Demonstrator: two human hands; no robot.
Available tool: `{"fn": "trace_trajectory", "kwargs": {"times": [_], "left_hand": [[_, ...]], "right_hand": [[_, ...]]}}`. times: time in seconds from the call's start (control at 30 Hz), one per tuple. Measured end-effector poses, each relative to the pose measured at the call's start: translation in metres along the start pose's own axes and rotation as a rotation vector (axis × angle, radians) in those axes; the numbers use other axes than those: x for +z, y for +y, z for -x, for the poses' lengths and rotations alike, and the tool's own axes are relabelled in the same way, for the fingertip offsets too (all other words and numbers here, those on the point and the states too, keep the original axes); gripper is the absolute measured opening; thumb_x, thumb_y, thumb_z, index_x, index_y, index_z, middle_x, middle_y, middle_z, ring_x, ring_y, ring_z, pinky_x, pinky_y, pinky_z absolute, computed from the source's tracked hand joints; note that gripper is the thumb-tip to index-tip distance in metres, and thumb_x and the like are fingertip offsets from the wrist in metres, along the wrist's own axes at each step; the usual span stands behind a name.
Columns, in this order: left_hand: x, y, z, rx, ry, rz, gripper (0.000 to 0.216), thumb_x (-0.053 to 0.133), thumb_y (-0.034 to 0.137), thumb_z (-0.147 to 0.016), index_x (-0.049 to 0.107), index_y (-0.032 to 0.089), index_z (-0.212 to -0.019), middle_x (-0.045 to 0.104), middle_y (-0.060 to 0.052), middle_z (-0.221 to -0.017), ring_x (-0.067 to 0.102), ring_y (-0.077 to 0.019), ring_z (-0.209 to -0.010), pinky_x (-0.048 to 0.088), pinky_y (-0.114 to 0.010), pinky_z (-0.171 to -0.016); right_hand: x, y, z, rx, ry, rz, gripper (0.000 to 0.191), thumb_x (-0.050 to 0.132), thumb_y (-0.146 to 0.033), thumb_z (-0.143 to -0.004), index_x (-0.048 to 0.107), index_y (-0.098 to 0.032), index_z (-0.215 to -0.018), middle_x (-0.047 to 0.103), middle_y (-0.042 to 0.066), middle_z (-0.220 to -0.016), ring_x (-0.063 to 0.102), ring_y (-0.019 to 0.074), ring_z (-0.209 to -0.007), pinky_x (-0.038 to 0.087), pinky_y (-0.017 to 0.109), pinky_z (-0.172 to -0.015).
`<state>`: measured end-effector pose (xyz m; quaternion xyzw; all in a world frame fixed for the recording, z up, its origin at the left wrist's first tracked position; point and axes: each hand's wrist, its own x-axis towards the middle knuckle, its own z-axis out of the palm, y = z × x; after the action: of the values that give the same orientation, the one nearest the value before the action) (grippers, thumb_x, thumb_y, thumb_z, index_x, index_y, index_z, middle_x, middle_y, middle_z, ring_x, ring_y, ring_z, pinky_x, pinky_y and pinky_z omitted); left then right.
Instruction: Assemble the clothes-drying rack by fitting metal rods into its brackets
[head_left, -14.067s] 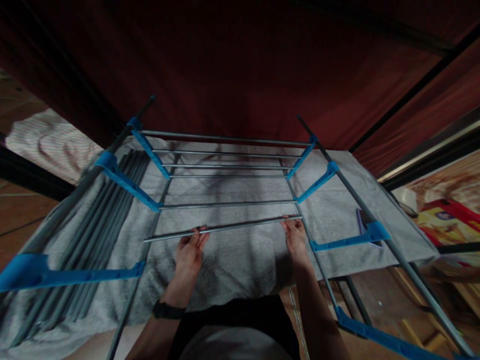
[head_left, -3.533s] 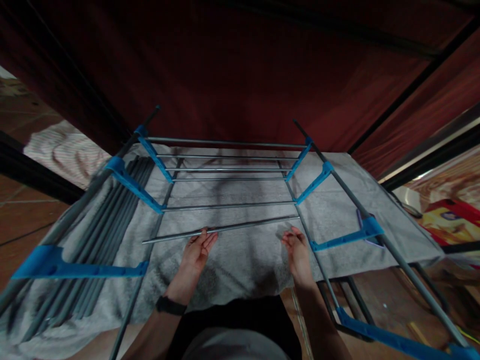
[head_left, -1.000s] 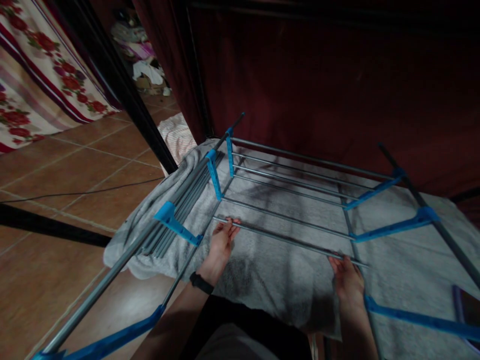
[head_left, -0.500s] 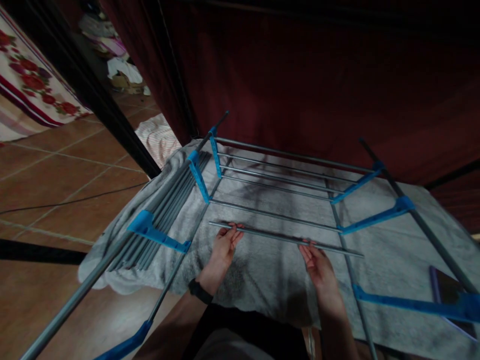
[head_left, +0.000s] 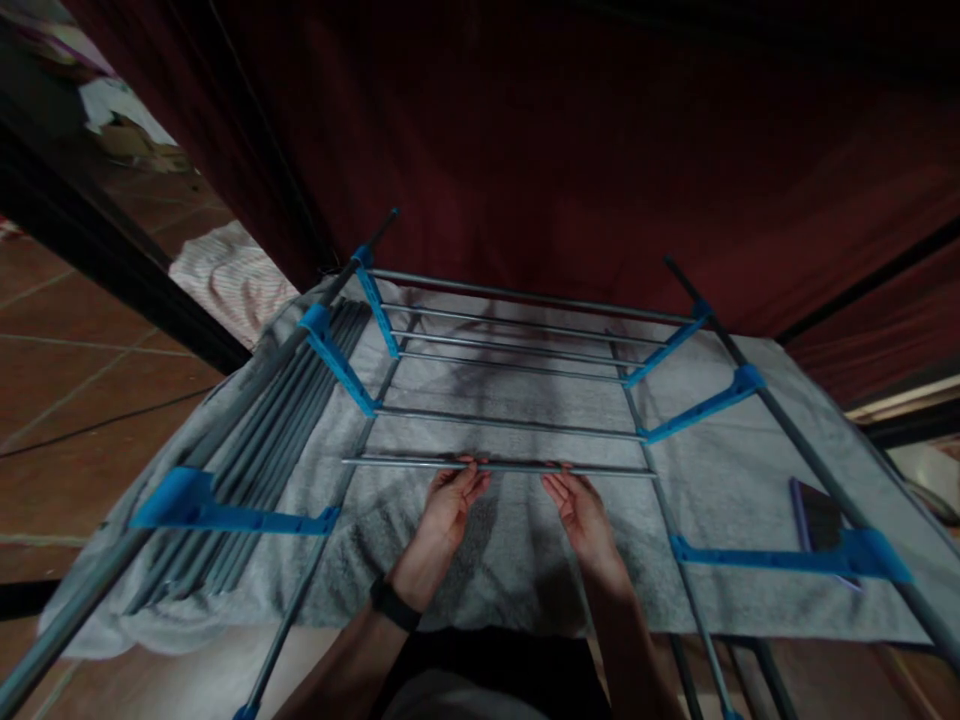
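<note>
A grey metal rod [head_left: 397, 463] lies crosswise over a drying rack frame [head_left: 637, 425] with blue plastic brackets [head_left: 232, 516]. My left hand [head_left: 450, 500] and my right hand [head_left: 577, 505] both reach up to the rod near its middle, fingers curled on it from below. The hands are close together. A black band is on my left wrist. Several fixed rods [head_left: 510, 423] span the frame beyond the held one.
A grey towel [head_left: 465, 560] lies under the rack. A bundle of loose grey rods [head_left: 262, 430] rests at its left. A dark phone [head_left: 814, 515] lies on the towel at right. Dark red curtain [head_left: 525, 150] behind; tiled floor [head_left: 67, 390] at left.
The view has swung back to the right. My right hand has slid left along the rod toward its middle, and the rod now lies level across the frame.
</note>
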<state>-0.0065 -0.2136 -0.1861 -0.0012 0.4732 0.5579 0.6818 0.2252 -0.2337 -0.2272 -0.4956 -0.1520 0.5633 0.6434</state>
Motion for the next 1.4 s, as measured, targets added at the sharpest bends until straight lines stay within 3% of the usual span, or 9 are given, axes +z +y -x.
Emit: {"fn": "trace_trajectory", "kwargs": {"times": [0.23, 0.4, 0.57, 0.73, 0.93, 1.03, 1.2, 1.4], "left_hand": [[0.000, 0.016, -0.001, 0.004, 0.102, -0.008, 0.025, 0.084, -0.006, -0.098, 0.082, 0.018, -0.092, 0.091, -0.006, -0.090, 0.089, -0.0200, -0.080, 0.072, -0.030, -0.088], [-0.005, 0.021, -0.003, -0.011, 0.150, 0.006, 0.022, 0.087, -0.001, -0.099, 0.082, 0.020, -0.103, 0.091, -0.005, -0.092, 0.091, -0.0207, -0.081, 0.075, -0.032, -0.092], [-0.002, 0.020, 0.002, -0.007, 0.141, 0.015, 0.022, 0.088, 0.002, -0.099, 0.078, 0.020, -0.094, 0.091, -0.005, -0.093, 0.092, -0.0209, -0.084, 0.075, -0.031, -0.090], [0.002, 0.023, 0.006, 0.061, 0.159, 0.021, 0.032, 0.090, 0.004, -0.098, 0.069, 0.020, -0.079, 0.090, -0.004, -0.090, 0.090, -0.0175, -0.081, 0.075, -0.028, -0.088], [-0.003, 0.027, 0.006, 0.090, 0.200, 0.008, 0.028, 0.082, 0.003, -0.106, 0.074, 0.019, -0.084, 0.089, -0.005, -0.091, 0.088, -0.0154, -0.080, 0.074, -0.027, -0.091], [-0.005, 0.025, 0.007, 0.089, 0.199, 0.033, 0.037, 0.085, 0.002, -0.103, 0.067, 0.020, -0.077, 0.087, -0.003, -0.088, 0.088, -0.0156, -0.079, 0.074, -0.029, -0.094], [-0.007, 0.023, 0.009, 0.083, 0.167, 0.070, 0.038, 0.092, -0.001, -0.093, 0.066, 0.021, -0.077, 0.087, -0.002, -0.089, 0.087, -0.0161, -0.078, 0.074, -0.030, -0.091], [-0.008, 0.019, 0.008, 0.103, 0.146, 0.093, 0.042, 0.086, -0.006, -0.094, 0.061, 0.022, -0.074, 0.087, 0.000, -0.090, 0.088, -0.0163, -0.080, 0.074, -0.029, -0.088]], "right_hand": [[-0.016, -0.006, -0.013, 0.011, 0.045, -0.033, 0.045, 0.113, -0.044, -0.073, 0.075, -0.030, -0.093, 0.086, 0.001, -0.101, 0.087, 0.0248, -0.101, 0.074, 0.051, -0.114], [-0.024, -0.018, -0.019, -0.029, 0.126, -0.063, 0.032, 0.105, -0.039, -0.077, 0.079, -0.029, -0.094, 0.088, 0.003, -0.103, 0.087, 0.0239, -0.102, 0.074, 0.047, -0.113], [-0.030, -0.028, -0.024, -0.038, 0.200, -0.094, 0.027, 0.102, -0.034, -0.073, 0.081, -0.028, -0.089, 0.090, 0.001, -0.099, 0.086, 0.0215, -0.094, 0.075, 0.037, -0.097], [-0.036, -0.034, -0.028, -0.019, 0.264, -0.071, 0.024, 0.102, -0.034, -0.077, 0.080, -0.029, -0.087, 0.089, 0.000, -0.093, 0.086, 0.0232, -0.091, 0.074, 0.039, -0.096], [-0.037, -0.036, -0.032, 0.003, 0.259, -0.057, 0.035, 0.108, -0.036, -0.077, 0.075, -0.028, -0.085, 0.084, -0.001, -0.085, 0.083, 0.0206, -0.082, 0.075, 0.038, -0.090], [-0.039, -0.033, -0.033, -0.030, 0.232, -0.030, 0.042, 0.110, -0.043, -0.077, 0.071, -0.029, -0.084, 0.079, -0.004, -0.081, 0.081, 0.0190, -0.079, 0.075, 0.036, -0.088], [-0.043, -0.026, -0.031, -0.094, 0.203, -0.028, 0.036, 0.105, -0.043, -0.084, 0.071, -0.031, -0.085, 0.077, -0.004, -0.081, 0.080, 0.0189, -0.083, 0.074, 0.037, -0.092], [-0.041, -0.028, -0.029, -0.075, 0.214, -0.045, 0.041, 0.109, -0.042, -0.077, 0.071, -0.029, -0.084, 0.082, -0.001, -0.086, 0.081, 0.0186, -0.082, 0.075, 0.034, -0.088]]}}
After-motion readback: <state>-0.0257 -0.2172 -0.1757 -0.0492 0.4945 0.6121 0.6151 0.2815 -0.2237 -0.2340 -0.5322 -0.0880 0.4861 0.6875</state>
